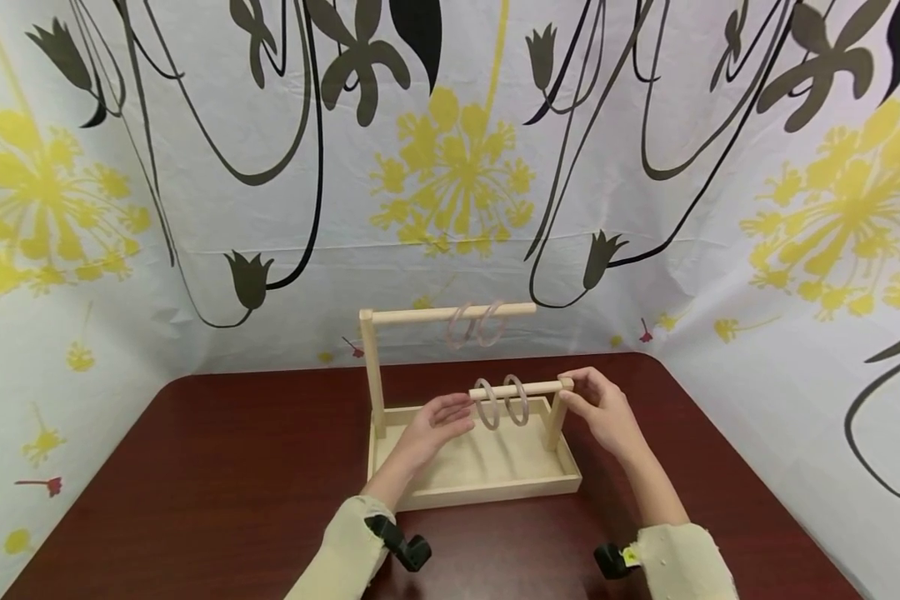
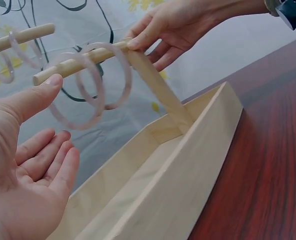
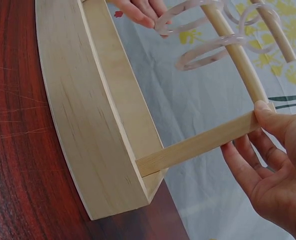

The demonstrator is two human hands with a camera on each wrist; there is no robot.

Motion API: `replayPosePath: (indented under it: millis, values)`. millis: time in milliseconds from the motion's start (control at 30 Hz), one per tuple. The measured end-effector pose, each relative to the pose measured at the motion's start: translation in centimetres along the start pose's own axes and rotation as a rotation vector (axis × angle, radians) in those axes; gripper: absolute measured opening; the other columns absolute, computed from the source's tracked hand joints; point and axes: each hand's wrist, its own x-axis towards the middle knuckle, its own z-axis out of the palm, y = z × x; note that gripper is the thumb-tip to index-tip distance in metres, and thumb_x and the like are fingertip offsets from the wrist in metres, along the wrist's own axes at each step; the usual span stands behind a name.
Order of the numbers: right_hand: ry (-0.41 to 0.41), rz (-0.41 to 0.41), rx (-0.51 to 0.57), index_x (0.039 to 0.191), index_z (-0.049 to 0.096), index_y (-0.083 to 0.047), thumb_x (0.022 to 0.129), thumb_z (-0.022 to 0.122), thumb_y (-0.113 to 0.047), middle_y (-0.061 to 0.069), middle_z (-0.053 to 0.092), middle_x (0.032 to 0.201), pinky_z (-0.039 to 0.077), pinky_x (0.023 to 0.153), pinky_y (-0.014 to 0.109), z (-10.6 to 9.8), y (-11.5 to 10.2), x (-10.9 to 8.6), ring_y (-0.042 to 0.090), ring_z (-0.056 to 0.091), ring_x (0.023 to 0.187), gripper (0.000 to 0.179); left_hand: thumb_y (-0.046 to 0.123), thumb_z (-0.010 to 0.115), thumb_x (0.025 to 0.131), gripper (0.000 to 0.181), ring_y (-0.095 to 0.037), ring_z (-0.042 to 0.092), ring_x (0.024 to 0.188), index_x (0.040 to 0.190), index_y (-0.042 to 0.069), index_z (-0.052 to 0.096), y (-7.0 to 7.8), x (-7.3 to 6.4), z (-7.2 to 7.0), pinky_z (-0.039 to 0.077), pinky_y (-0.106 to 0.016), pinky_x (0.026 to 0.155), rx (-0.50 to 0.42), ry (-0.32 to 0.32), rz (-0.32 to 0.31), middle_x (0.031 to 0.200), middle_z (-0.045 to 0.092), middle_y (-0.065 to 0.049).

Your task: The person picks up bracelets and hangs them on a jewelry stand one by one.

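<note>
A pale wooden bangle stand (image 1: 487,497) has a tray base and two rods on posts, one low in front and one tall behind. Two translucent pinkish bangles (image 2: 90,95) hang on the front rod (image 1: 536,389). My right hand (image 1: 603,412) pinches the top of the short post (image 3: 198,142) where this rod joins it, thumb on the near side and fingers behind. My left hand (image 1: 438,429) is at the rod's free end, palm up and fingers loosely spread. In the left wrist view its thumb (image 2: 40,95) lies right at the rod's tip, with nothing gripped.
Two more bangles (image 1: 487,323) hang on the tall rear rod (image 1: 412,316), carried by a post at the left. The stand sits on a dark red-brown table (image 1: 255,467). A flower-printed cloth (image 1: 420,208) hangs behind and along the sides.
</note>
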Motion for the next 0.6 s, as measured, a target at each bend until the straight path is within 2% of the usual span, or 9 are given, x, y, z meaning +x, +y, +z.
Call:
replayPosePath:
  millis: [133,300,433,500,600]
  values:
    - [0.009,-0.006,-0.002,0.125,0.059,0.001,0.098,0.063,-0.015,0.022,0.065,0.119,0.052,0.083,0.013,0.0,-0.2,0.1,-0.005,0.061,0.094,0.031,0.008,0.063,0.097,0.047,-0.040,0.045,0.139,0.140,-0.003,0.048,0.7,-0.5,-1.1,0.045,-0.037,0.111,0.023,0.037,0.012,0.146,0.052,-0.022]
    - [0.010,-0.037,-0.050,0.123,0.061,-0.001,0.097,0.066,-0.017,0.020,0.067,0.116,0.050,0.081,0.013,-0.4,0.0,0.2,-0.003,0.061,0.095,0.031,0.018,0.062,0.099,0.044,-0.036,0.047,0.139,0.140,0.004,0.052,2.2,-1.6,-3.3,0.042,-0.041,0.113,0.073,0.077,0.006,0.145,0.055,-0.016]
    - [-0.041,-0.080,-0.047,0.127,0.060,-0.004,0.097,0.066,-0.020,0.019,0.067,0.121,0.051,0.083,0.014,-1.4,0.5,0.4,-0.007,0.061,0.099,0.035,0.021,0.060,0.100,0.041,-0.025,0.057,0.128,0.137,0.004,0.054,3.7,-2.5,-5.4,0.046,-0.041,0.110,0.090,0.125,0.036,0.141,0.059,-0.014]
    - [-0.054,-0.097,-0.046,0.130,0.059,-0.005,0.098,0.065,-0.022,0.017,0.066,0.125,0.050,0.085,0.012,-2.1,0.5,0.6,-0.009,0.060,0.104,0.037,0.020,0.059,0.101,0.038,-0.020,0.062,0.118,0.133,0.001,0.056,4.6,-2.8,-6.5,0.051,-0.039,0.104,0.089,0.173,0.093,0.135,0.062,-0.017]
    - [-0.021,-0.127,-0.074,0.135,0.057,-0.006,0.099,0.063,-0.024,0.016,0.063,0.130,0.047,0.088,0.008,-3.2,0.1,1.1,-0.006,0.060,0.111,0.040,0.014,0.058,0.101,0.029,-0.016,0.066,0.099,0.121,-0.006,0.059,6.0,-3.0,-7.9,0.058,-0.030,0.088,0.154,0.301,0.288,0.117,0.067,-0.022]
